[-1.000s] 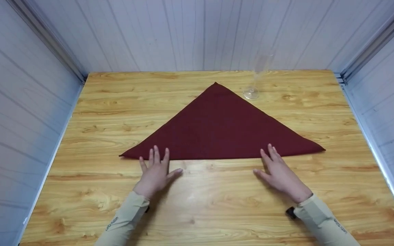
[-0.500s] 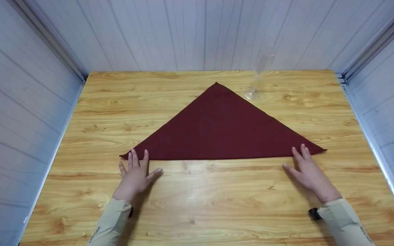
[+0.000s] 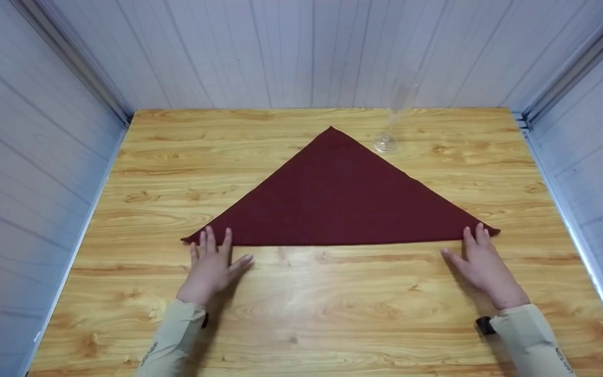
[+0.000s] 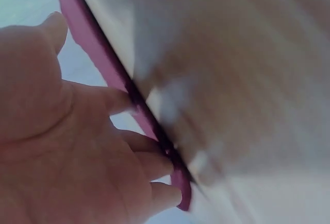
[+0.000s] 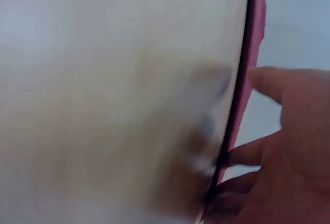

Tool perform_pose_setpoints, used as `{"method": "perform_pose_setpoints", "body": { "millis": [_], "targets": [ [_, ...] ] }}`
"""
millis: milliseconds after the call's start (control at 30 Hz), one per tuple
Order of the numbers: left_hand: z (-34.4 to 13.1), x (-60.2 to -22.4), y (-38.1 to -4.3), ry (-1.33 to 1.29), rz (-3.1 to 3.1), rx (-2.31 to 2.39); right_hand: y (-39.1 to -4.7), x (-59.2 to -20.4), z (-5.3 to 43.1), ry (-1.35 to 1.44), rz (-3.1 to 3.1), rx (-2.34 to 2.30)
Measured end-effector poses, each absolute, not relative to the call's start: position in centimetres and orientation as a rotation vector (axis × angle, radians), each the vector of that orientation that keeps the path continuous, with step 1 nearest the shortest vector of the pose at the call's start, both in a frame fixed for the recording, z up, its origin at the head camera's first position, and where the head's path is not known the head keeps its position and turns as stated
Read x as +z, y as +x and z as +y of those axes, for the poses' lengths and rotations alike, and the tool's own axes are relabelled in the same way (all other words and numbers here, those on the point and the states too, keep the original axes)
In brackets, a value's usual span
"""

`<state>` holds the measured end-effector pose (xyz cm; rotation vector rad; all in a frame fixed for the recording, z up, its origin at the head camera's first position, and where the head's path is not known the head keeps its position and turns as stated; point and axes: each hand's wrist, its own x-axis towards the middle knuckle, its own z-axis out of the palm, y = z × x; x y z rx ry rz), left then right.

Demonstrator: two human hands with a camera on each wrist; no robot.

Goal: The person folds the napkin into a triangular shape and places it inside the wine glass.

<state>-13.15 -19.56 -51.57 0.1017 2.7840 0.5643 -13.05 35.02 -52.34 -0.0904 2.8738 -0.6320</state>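
Note:
A dark red cloth napkin [image 3: 341, 193] lies flat as a triangle, its long folded edge toward me and its tip at the back. My left hand [image 3: 210, 269] is spread, with its fingertips resting on the folded edge near the left corner. Near the right corner, the fingertips of my right hand [image 3: 484, 267] touch the same edge, fingers extended. In the left wrist view the left hand [image 4: 82, 147] has straight fingers along the napkin's edge [image 4: 98, 44]. The right wrist view shows the right hand [image 5: 289, 141] at the edge [image 5: 252, 33], some fingertips in shadow.
A clear stemmed glass [image 3: 385, 141] stands upright behind the napkin's right side, close to its slanting edge. The wood-grain table [image 3: 301, 309] is bordered by pale panel walls [image 3: 280, 52] at the back and both sides.
Both hands have slid outward along the folded edge, the left one to the left and the right one to the right, ending near the corners. The napkin has barely shifted.

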Motion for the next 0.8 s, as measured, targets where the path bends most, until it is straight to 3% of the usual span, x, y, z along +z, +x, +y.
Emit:
{"method": "perform_pose_setpoints", "body": {
  "millis": [433, 800],
  "targets": [
    [-11.7, -50.8, -18.3, 0.410, 2.706, 0.537, -14.9, -51.8, 27.2, -0.255, 2.815, -0.492],
    [-6.9, -52.2, -22.3, 0.652, 2.742, 0.251, -16.9, -51.4, 19.8, -0.201, 2.737, -0.502]
  ]
}}
